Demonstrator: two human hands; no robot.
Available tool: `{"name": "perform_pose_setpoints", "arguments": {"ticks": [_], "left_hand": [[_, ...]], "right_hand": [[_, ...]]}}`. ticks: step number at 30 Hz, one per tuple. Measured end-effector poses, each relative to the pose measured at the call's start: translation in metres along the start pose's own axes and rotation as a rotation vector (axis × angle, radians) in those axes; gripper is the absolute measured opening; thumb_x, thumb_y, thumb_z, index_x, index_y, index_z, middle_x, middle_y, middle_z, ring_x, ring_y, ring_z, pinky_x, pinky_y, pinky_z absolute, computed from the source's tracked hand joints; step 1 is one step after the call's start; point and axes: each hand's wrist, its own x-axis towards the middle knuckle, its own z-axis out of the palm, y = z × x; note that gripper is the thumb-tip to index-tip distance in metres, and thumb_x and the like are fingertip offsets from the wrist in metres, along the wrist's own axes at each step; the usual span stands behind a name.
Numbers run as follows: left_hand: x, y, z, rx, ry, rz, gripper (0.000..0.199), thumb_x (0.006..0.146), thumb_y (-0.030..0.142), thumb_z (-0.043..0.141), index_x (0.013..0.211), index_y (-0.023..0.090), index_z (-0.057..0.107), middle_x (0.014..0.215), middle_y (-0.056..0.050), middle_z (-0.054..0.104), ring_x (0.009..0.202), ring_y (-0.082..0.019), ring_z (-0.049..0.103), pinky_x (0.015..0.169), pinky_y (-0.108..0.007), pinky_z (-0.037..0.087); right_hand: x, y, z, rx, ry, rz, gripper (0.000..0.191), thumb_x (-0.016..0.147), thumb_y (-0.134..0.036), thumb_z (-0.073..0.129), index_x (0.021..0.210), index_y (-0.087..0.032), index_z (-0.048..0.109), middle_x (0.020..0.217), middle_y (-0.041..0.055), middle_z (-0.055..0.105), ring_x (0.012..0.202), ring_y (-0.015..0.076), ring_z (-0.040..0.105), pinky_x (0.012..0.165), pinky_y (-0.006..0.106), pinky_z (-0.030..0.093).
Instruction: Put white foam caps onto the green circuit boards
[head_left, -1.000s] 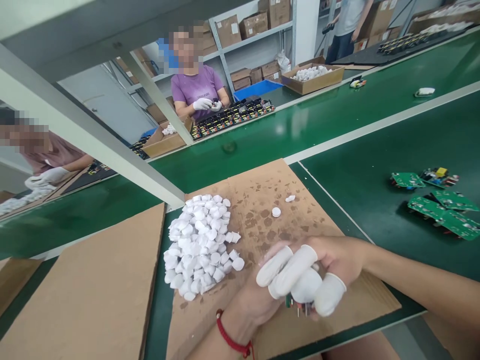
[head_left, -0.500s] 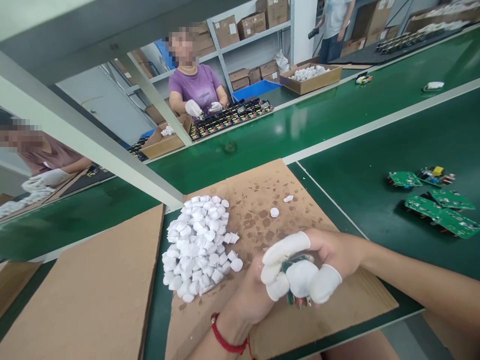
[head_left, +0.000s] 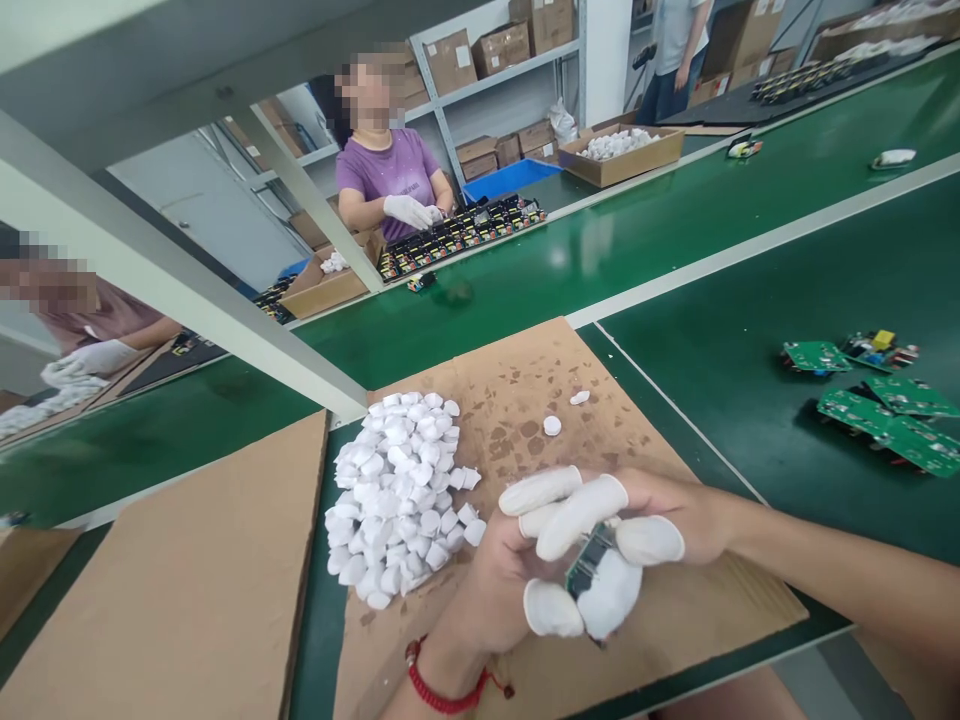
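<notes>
The heap of white bits [head_left: 405,490] on the left has stayed the same. A little past it, a small part [head_left: 421,283] now lies on the green belt [head_left: 517,290], by a co-worker; half a second ago it wasn't there.

Next, the left hand [head_left: 499,570] grips the small board [head_left: 591,560], thumb at its lower edge. The board is up above the cardboard [head_left: 517,390] and has tipped, so more of its dark green side shows beside its round white pad [head_left: 613,592]. The right hand [head_left: 664,520] pinches it too, its thumb higher than before. So the work seems still in hand.

Farther right, the green boards [head_left: 889,425] lie unmoved on the table.
</notes>
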Motion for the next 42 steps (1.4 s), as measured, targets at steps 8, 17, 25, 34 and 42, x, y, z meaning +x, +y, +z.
{"name": "perform_pose_setpoints", "arguments": {"ticks": [8,17,25,34,42], "left_hand": [[-0.002,-0.011,-0.011,0.041,-0.103,0.042,0.048,0.055,0.042,0.077,0.097,0.021,0.069,0.103,-0.011,0.064,0.1,-0.03,0.057,0.082,-0.04,0.049],[0.006,-0.008,0.0,-0.059,-0.031,-0.06,0.054,0.058,0.047,0.075,0.103,0.019,0.065,0.087,-0.009,0.068,0.083,-0.026,0.063,0.066,-0.034,0.053],[0.009,-0.013,0.006,-0.133,0.05,-0.072,0.037,0.07,0.042,0.068,0.1,0.019,0.066,0.086,-0.006,0.068,0.078,-0.021,0.063,0.065,-0.028,0.05],[0.007,-0.02,0.004,-0.145,0.02,-0.059,0.042,0.067,0.036,0.072,0.104,0.019,0.062,0.086,-0.006,0.067,0.074,-0.018,0.063,0.065,-0.028,0.049],[0.01,-0.011,0.013,-0.116,0.069,-0.067,0.025,0.071,0.037,0.069,0.081,0.014,0.069,0.074,-0.006,0.067,0.072,-0.018,0.062,0.066,-0.028,0.048]], "right_hand": [[-0.003,0.001,-0.003,-0.047,0.015,-0.014,0.022,0.082,-0.035,0.061,0.095,-0.019,0.069,0.126,0.0123,0.053,0.117,0.0247,0.046,0.097,0.042,0.035],[-0.004,0.002,-0.005,-0.206,0.046,0.057,0.045,0.087,-0.052,0.044,0.095,-0.014,0.067,0.124,0.0158,0.051,0.102,0.0227,0.056,0.074,0.032,0.05],[-0.005,-0.001,-0.011,-0.477,0.046,0.025,0.041,0.094,-0.039,0.034,0.104,-0.011,0.063,0.121,0.0162,0.053,0.101,0.0197,0.056,0.087,0.035,0.045],[-0.001,0.008,-0.001,-0.115,0.211,0.137,0.054,0.085,-0.058,0.041,0.064,-0.014,0.063,0.067,0.0073,0.061,0.076,0.0194,0.06,0.062,0.029,0.052],[-0.005,0.007,-0.007,-0.56,0.157,0.032,0.049,0.092,-0.049,0.034,0.075,-0.014,0.064,0.105,0.0112,0.06,0.093,0.0184,0.057,0.081,0.032,0.045]]}}
